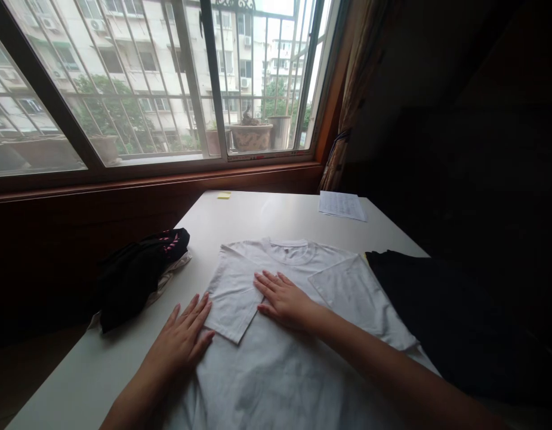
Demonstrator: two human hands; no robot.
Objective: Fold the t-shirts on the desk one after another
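Note:
A white T-shirt [267, 370] lies spread on the white table, its round collar at the far end. Both sleeves are folded inward over the body of the shirt. My left hand [181, 335] rests at the shirt's left edge beside the folded left sleeve, fingers stretched out. Flat on the shirt, at the inner edge of that sleeve, lies my right hand [282, 300] with its fingers extended. Neither hand grips anything. My right forearm crosses over the shirt and hides part of it.
Black clothing with pink marks [141, 269] is heaped at the table's left edge. Dark folded fabric [428, 310] lies on the right. Printed papers [342, 206] and a yellow sticky note [224, 195] sit on the far end of the table [267, 212], below a barred window.

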